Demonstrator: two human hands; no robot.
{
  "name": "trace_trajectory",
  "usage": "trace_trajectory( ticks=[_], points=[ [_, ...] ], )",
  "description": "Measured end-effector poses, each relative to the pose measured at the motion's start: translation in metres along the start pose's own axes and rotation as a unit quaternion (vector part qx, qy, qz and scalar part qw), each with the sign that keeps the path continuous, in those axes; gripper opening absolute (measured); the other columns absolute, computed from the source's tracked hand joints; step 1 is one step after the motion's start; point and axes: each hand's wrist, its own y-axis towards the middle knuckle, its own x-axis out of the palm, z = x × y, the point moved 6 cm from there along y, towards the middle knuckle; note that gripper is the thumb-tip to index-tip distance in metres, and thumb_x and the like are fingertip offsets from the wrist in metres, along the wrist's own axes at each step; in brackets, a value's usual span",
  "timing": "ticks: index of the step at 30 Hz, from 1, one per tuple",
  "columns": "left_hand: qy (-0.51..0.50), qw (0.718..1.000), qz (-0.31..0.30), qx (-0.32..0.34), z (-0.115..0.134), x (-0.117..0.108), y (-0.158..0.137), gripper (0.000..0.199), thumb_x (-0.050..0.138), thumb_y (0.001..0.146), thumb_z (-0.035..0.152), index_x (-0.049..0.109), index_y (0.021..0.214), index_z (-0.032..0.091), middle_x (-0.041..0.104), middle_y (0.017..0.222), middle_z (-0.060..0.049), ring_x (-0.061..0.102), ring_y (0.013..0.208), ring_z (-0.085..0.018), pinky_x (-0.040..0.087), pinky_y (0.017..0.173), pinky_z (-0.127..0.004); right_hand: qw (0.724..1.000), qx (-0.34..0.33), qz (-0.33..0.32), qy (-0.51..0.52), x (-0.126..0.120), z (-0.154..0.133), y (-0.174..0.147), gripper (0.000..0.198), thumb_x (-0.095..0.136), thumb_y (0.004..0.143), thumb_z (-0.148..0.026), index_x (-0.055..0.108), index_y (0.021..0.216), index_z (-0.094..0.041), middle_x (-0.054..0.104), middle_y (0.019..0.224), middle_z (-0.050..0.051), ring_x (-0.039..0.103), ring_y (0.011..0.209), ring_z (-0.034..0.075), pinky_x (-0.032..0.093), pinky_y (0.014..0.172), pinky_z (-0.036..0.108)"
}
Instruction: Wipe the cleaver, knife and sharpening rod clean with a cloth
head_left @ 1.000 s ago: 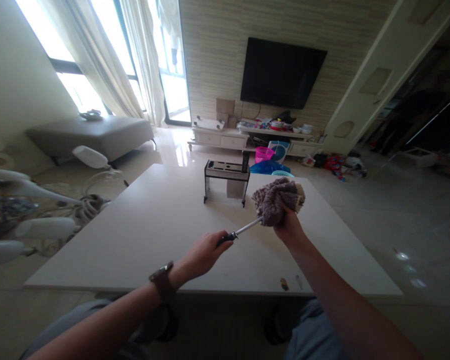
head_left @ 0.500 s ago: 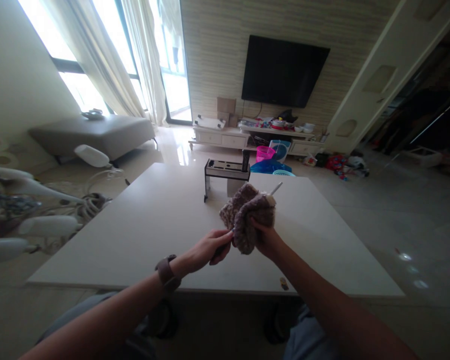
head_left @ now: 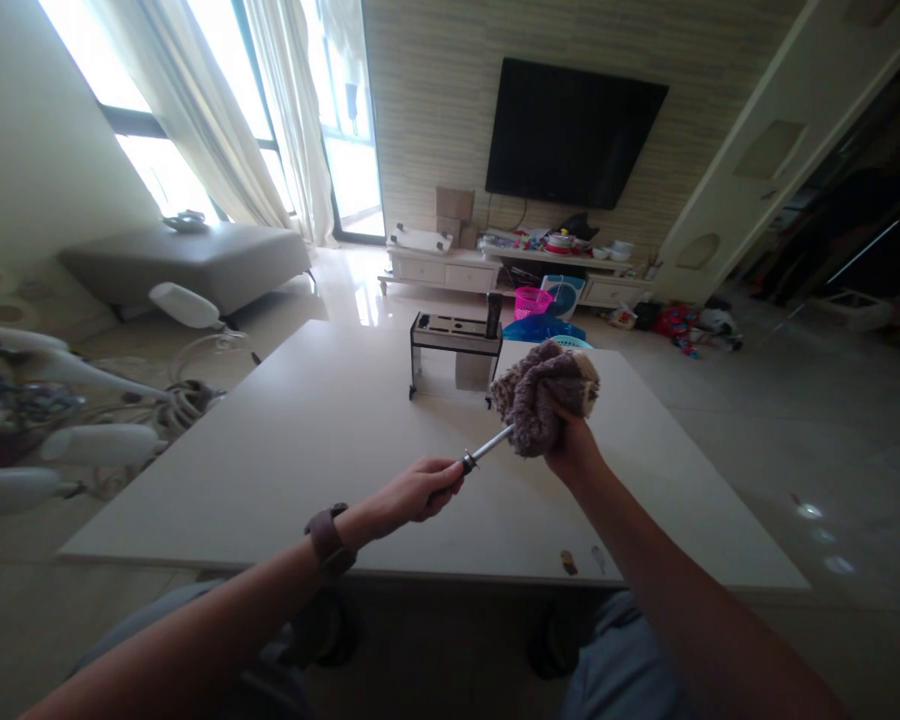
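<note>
My left hand (head_left: 429, 490) is closed round the dark handle of a sharpening steel (head_left: 493, 442). Its thin metal rod runs up to the right into a fluffy brown cloth (head_left: 532, 400). That cloth is bunched in my right hand (head_left: 574, 445), which grips it around the rod and hides the far end. Both hands are above the white table (head_left: 330, 440). Just behind the cloth stands a knife block (head_left: 457, 335) with a slotted top and clear sides, and one dark handle (head_left: 493, 315) sticks up at its right end.
Two small stickers or flat bits (head_left: 568, 562) lie by the table's near edge. Left of the table, white lamp parts and cables (head_left: 105, 445) are heaped. Behind it are a pink basket (head_left: 532, 302), a blue tub (head_left: 544, 328) and a low TV cabinet (head_left: 439, 275).
My right hand and the cloth have moved up and right, away from my left hand. More of the rod shows near the handle, and its far tip has gone from sight.
</note>
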Motion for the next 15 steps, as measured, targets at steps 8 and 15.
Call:
trace_trajectory(
  ticks=[8, 15],
  points=[
    [-0.012, 1.000, 0.005, -0.012, 0.000, -0.014, -0.009, 0.048, 0.065, 0.088, 0.061, 0.051, 0.076, 0.017, 0.033, 0.053, 0.008, 0.024, 0.044, -0.005, 0.012, 0.039, -0.018, 0.998, -0.067, 0.002, 0.006, -0.022, -0.042, 0.014, 0.027, 0.078, 0.081, -0.030, 0.074, 0.107, -0.026, 0.079, 0.114, 0.002, 0.072, 0.113, 0.023, 0.054, 0.108, 0.050],
    [-0.139, 0.990, -0.005, 0.036, 0.000, -0.014, 0.001, 0.042, 0.064, 0.089, 0.056, 0.049, 0.078, 0.018, 0.031, 0.052, 0.010, 0.018, 0.040, -0.004, 0.011, 0.034, -0.016, 1.000, 0.028, -0.011, -0.006, -0.005, 0.002, -0.010, 0.032, 0.086, 0.074, -0.033, 0.075, 0.102, -0.025, 0.080, 0.109, 0.001, 0.072, 0.115, 0.024, 0.053, 0.111, 0.045]
  ],
)
